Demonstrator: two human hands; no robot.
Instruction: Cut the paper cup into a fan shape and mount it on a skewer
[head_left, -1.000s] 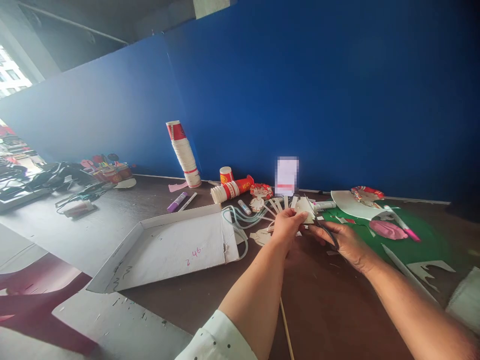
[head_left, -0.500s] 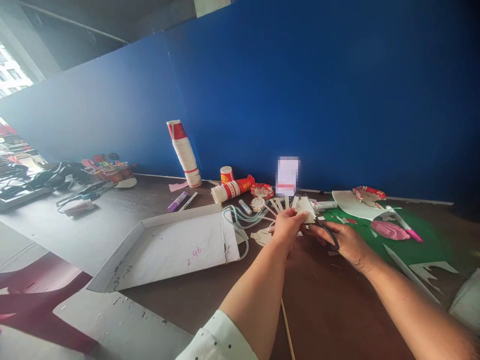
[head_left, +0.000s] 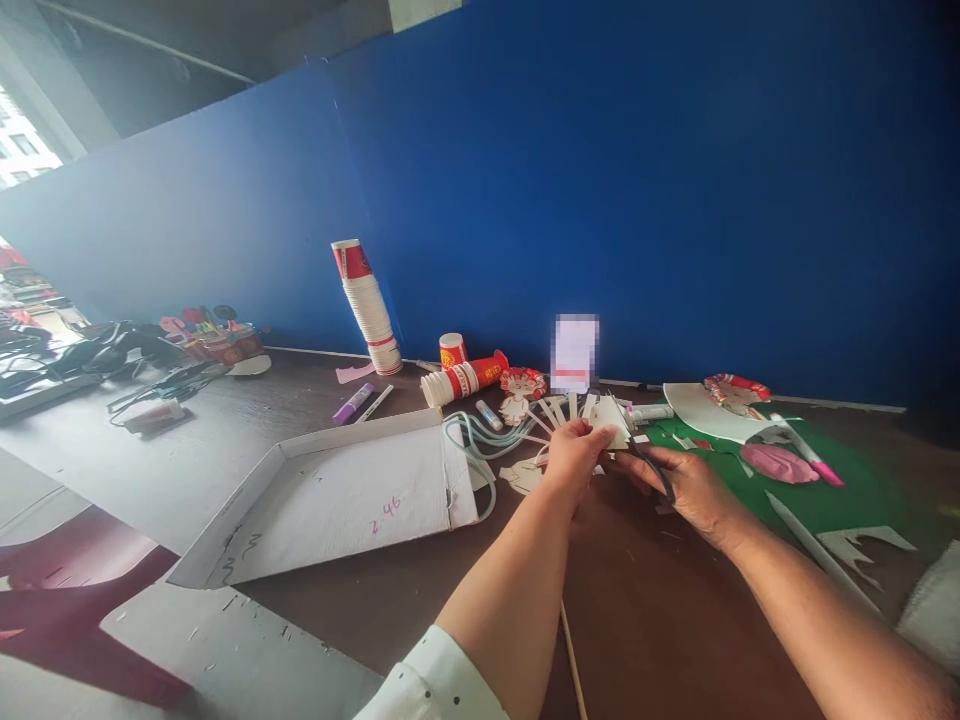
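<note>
A small piece of cream-white paper [head_left: 609, 420] is pinched between the thumb and fingers of my left hand [head_left: 574, 452]. My right hand [head_left: 694, 490] grips a pair of dark-handled scissors [head_left: 660, 474], whose blades lie at the right edge of that paper. How far the blades are apart is too small to tell. Behind my left hand, white paper strips [head_left: 556, 408] fan out on the table. Cut paper pieces [head_left: 521, 476] lie just left of the same hand, partly covered by it.
An open white box lid [head_left: 337, 500] lies to the left, with pale tubing [head_left: 491, 445] beside it. Paper cups [head_left: 367, 305] stand stacked at the back, others [head_left: 465, 380] on their side. Green sheet [head_left: 720, 480] with scraps lies right; a wooden stick [head_left: 572, 660] lies in front.
Almost nothing differs. Both hands keep their hold on the paper and the scissors, with only a very slight shift of the view.
</note>
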